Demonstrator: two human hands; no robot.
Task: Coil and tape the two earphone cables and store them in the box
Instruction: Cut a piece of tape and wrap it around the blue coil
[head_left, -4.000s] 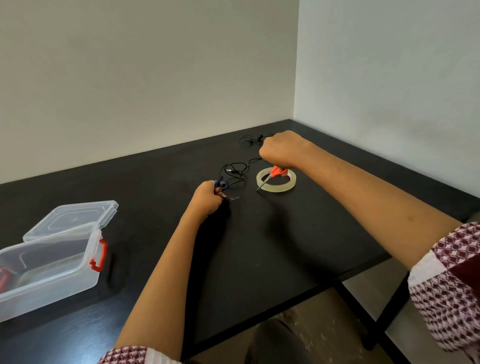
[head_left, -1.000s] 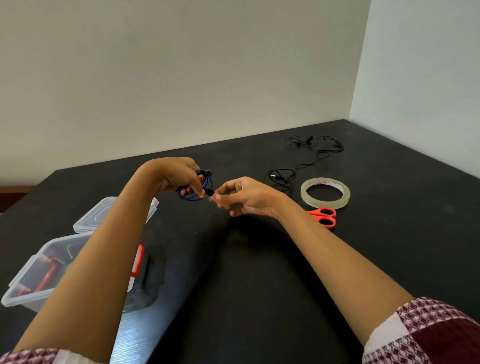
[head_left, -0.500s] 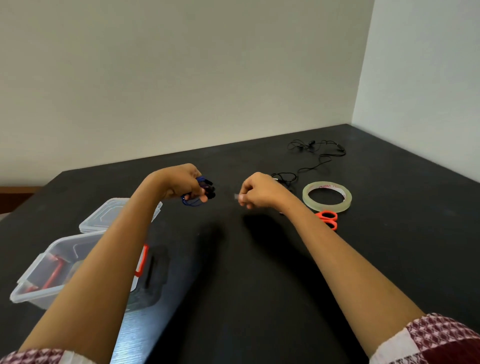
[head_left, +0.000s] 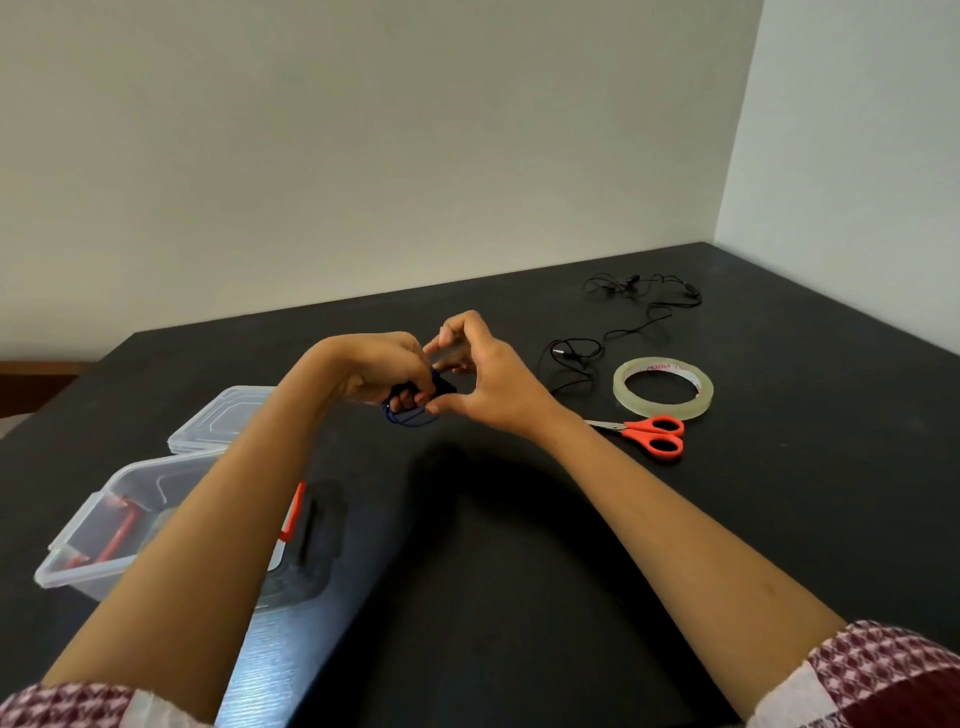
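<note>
Earphone cables, one blue and one black, are both at the black worktop (head_left: 519, 582), which is set in a corner between two pale walls. A clear plastic box (head_left: 78, 566) with red latches stands open at near left, partly behind the left forearm. Its lid (head_left: 213, 426) lies flat just beyond it. The tape roll (head_left: 623, 387) lies flat at right, with orange-handled scissors (head_left: 655, 435) just in front of it. The black earphone cable (head_left: 558, 352) sprawls uncoiled beyond and to the left of the roll. The left hand (head_left: 376, 370) has its grip closed round the coiled blue earphone cable (head_left: 410, 418), held above mid-worktop with loops hanging below the fingers. The right hand (head_left: 491, 387) meets it from the right. Its thumb tip is against the coil, and its curled fingertips pinch a short clear tape strip (head_left: 448, 356). Whether the strip already sticks to the coil cannot be told.
</note>
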